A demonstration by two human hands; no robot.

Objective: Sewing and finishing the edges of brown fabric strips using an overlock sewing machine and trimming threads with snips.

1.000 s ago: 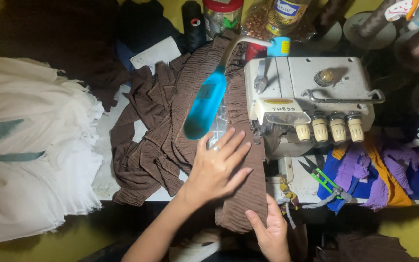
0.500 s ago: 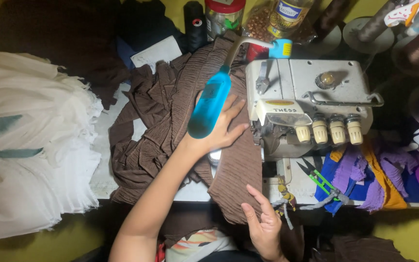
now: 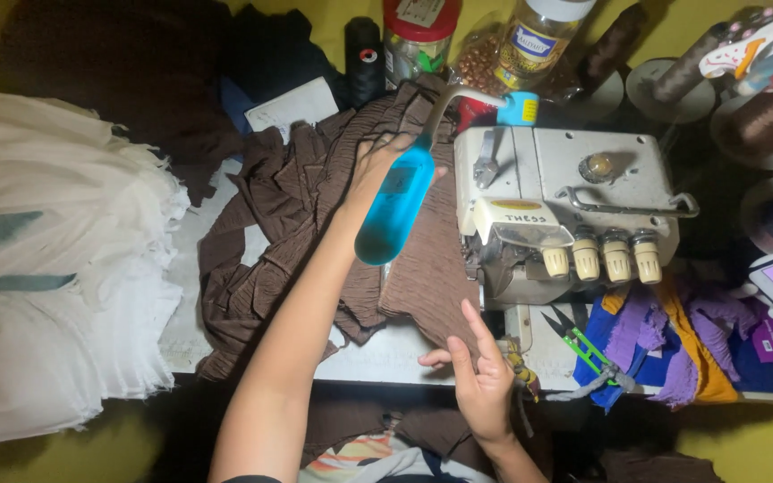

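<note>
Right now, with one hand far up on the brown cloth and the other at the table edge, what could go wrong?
1. The left hand reaches under the blue lamp on its bent neck; lifting the arm could knock it.
2. The brown fabric lies bunched against the overlock machine, so a fold might catch near its front.
3. The right hand is close to the green-handled snips; a sideways sweep could hit them.

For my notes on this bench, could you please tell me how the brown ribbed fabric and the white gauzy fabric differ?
The brown ribbed fabric is dark, and lies crumpled on the table beside the cream sewing machine; the white gauzy fabric is pale, bulkier, and heaped at the left edge. The left hand rests on the brown one; nothing touches the white one. Both are loose cloth.
</note>
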